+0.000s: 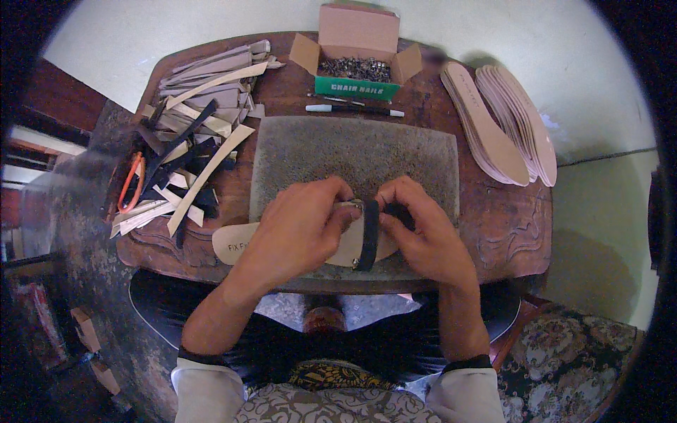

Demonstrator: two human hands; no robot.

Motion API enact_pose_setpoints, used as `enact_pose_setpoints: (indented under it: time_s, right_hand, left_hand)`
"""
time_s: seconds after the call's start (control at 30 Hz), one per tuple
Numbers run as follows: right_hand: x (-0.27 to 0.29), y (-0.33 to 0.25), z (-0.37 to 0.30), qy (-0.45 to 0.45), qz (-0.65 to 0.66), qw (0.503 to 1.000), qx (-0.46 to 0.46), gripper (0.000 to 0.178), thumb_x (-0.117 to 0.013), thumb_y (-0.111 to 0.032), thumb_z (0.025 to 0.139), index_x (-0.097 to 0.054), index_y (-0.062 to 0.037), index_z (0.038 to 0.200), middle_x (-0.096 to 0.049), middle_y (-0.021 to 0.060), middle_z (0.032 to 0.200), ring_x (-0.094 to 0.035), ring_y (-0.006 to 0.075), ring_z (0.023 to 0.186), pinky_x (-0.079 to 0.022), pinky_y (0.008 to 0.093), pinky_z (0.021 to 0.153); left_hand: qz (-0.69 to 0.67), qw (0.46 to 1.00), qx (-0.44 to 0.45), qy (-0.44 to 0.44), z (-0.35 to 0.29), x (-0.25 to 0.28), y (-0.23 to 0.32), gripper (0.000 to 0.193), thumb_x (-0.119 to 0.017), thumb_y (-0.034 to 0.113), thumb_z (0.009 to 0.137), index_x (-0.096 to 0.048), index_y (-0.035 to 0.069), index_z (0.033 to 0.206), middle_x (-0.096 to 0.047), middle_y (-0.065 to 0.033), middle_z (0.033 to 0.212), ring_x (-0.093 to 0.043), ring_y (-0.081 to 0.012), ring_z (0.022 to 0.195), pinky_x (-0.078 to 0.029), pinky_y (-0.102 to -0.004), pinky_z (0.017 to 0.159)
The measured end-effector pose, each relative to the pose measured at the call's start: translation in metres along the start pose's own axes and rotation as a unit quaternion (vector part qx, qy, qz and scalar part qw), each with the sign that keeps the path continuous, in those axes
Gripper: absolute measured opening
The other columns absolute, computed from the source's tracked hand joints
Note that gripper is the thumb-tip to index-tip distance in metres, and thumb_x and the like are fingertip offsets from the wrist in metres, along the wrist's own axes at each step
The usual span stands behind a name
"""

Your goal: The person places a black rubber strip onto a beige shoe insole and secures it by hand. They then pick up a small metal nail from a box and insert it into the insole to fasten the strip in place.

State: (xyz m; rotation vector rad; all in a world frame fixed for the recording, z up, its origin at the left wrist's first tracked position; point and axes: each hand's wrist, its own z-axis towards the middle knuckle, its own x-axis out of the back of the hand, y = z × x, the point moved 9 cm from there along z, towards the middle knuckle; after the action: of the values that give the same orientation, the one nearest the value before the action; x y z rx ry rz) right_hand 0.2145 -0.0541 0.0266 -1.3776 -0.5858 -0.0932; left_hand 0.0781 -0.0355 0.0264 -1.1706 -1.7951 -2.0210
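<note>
My left hand (300, 229) and my right hand (423, 233) meet over a tan insole (236, 243) that lies across the near edge of a grey stone slab (352, 151). Both hands pinch a black strap (368, 236) that wraps over the insole's middle. A small metal piece shows between my left fingertips at the strap's top. The insole's right end is hidden under my right hand.
A small wooden table (508, 225) holds the slab. On its left lies a pile of tan and black strips (197, 134) with orange-handled scissors (130, 183). An open cardboard box of small nails (356, 67), a marker pen (352, 109) and a stack of insoles (501, 123) lie behind.
</note>
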Motion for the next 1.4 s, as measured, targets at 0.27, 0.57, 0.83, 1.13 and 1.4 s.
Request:
enact_pose_setpoints:
  time_s: [0.27,0.57,0.83,1.13,1.4]
  right_hand:
    - [0.013,0.011,0.000,0.050,0.066,0.991,-0.107,0.017,-0.066,-0.005,0.083,-0.060,-0.0018,0.099,-0.063,0.0126,0.096,-0.060,0.0290,0.093,-0.047,0.0366,0.085]
    - [0.022,0.010,0.004,0.085,-0.152,0.979,-0.110,0.011,-0.069,-0.008,0.080,-0.068,-0.0050,0.091,-0.067,0.0129,0.086,-0.063,0.0328,0.087,-0.049,0.0412,0.080]
    - [0.012,-0.017,0.005,0.114,-0.130,0.984,0.036,0.020,-0.071,-0.003,0.072,-0.069,-0.0058,0.092,-0.065,0.0097,0.091,-0.061,0.0309,0.090,-0.049,0.0388,0.079]
    - [0.001,-0.019,0.004,0.142,-0.169,0.973,0.063,0.021,-0.072,0.000,0.069,-0.068,-0.0076,0.088,-0.062,0.0077,0.095,-0.060,0.0304,0.087,-0.047,0.0388,0.074]
    - [0.001,-0.016,0.010,0.113,-0.089,0.990,0.005,0.022,-0.067,0.006,0.073,-0.061,-0.0017,0.092,-0.057,0.0128,0.094,-0.059,0.0331,0.087,-0.047,0.0400,0.077]
  left_hand:
    - [-0.109,0.993,0.033,-0.017,-0.002,0.001,-0.009,0.021,-0.066,0.016,0.086,-0.064,-0.001,0.096,-0.067,-0.0207,0.087,-0.066,-0.0372,0.084,-0.050,-0.0444,0.071]
    - [-0.133,0.990,0.013,-0.032,0.001,0.012,-0.015,0.024,-0.069,0.019,0.085,-0.064,-0.003,0.093,-0.066,-0.0157,0.081,-0.064,-0.0228,0.073,-0.048,-0.0366,0.065]
    - [-0.187,0.977,0.083,-0.061,0.001,-0.001,-0.024,0.021,-0.065,0.008,0.090,-0.063,0.000,0.110,-0.068,-0.0057,0.095,-0.063,-0.0117,0.085,-0.052,-0.0274,0.076]
    - [-0.245,0.965,0.079,-0.051,-0.009,-0.002,-0.020,0.031,-0.059,0.000,0.091,-0.061,-0.001,0.121,-0.069,-0.0087,0.104,-0.065,-0.0137,0.093,-0.053,-0.0288,0.083]
    - [-0.268,0.959,0.072,-0.055,-0.009,0.000,-0.017,0.032,-0.059,-0.001,0.090,-0.061,0.000,0.122,-0.069,-0.0061,0.100,-0.063,-0.0103,0.089,-0.051,-0.0262,0.080]
